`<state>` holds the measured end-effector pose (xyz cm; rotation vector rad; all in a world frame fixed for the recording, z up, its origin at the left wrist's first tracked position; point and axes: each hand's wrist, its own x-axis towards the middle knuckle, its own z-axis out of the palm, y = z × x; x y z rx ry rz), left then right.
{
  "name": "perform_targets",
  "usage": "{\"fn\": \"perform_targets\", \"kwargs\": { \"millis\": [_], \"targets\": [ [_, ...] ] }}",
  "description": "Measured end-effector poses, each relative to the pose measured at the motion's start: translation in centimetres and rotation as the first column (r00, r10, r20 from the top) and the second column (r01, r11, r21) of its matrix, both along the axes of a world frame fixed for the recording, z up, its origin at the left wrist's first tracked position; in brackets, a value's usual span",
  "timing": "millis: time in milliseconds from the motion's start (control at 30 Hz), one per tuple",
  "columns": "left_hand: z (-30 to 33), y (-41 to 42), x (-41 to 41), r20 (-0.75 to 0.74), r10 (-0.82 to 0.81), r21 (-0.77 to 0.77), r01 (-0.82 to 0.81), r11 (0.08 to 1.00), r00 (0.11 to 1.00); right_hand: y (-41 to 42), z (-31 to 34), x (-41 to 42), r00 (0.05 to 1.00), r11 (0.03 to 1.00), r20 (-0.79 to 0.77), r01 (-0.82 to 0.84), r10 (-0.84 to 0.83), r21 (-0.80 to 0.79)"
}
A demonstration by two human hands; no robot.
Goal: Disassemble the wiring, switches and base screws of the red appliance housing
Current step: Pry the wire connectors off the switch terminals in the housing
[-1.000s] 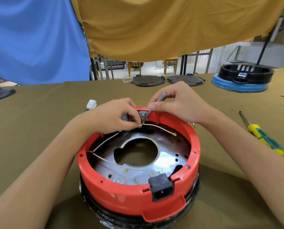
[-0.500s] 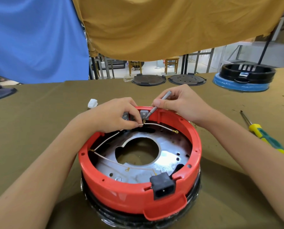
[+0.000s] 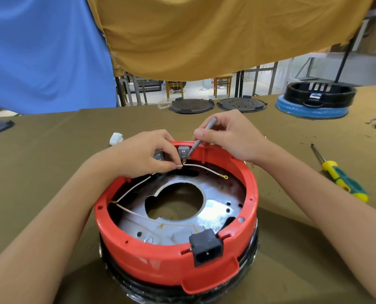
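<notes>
Inside 1 red housing (image 3: 160,257): L hand (image 3: 143,154) pinches wire (image 3: 195,166), R hand (image 3: 230,134) grips tool (image 3: 201,137).

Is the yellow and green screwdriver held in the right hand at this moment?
No, the yellow and green screwdriver lies on the table, while the right hand holds a thin grey tool.

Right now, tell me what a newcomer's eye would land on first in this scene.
The round red plastic appliance housing fills the centre of the olive-covered table, open side up, with a shiny metal plate inside. At its far rim the left hand pinches a thin white wire, while the right hand holds a slim grey tool against a grey switch block. A yellow-and-green screwdriver lies to the right.
</notes>
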<state>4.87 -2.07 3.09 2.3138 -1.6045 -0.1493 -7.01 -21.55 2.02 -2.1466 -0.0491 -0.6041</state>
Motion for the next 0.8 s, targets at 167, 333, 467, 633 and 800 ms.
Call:
{"fn": "perform_targets", "kwargs": {
  "millis": [167,333,467,633,800],
  "targets": [
    [0.1,0.0,-0.1,-0.004,0.001,-0.003,-0.001,1.0,1.0,0.1,0.1,-0.1,0.998,0.989,0.055,0.012,-0.003,-0.148],
    [0.1,0.0,-0.3,0.001,-0.002,0.003,0.002,1.0,1.0,0.1,0.2,0.1,0.999,0.99,0.048,0.032,-0.026,-0.134],
    [0.2,0.1,-0.3,0.002,-0.002,0.003,0.002,1.0,1.0,0.3,0.3,0.6,0.999,0.995,0.007,0.046,-0.045,-0.088],
    [0.1,0.1,-0.2,0.003,-0.009,0.003,0.008,1.0,1.0,0.6,0.2,0.9,0.997,0.996,-0.01,0.076,-0.076,-0.05],
    [0.1,0.1,-0.2,0.01,-0.013,0.009,0.012,1.0,1.0,0.8,0.0,0.6,0.994,0.989,0.047,0.101,-0.097,-0.107]
  ]
}}
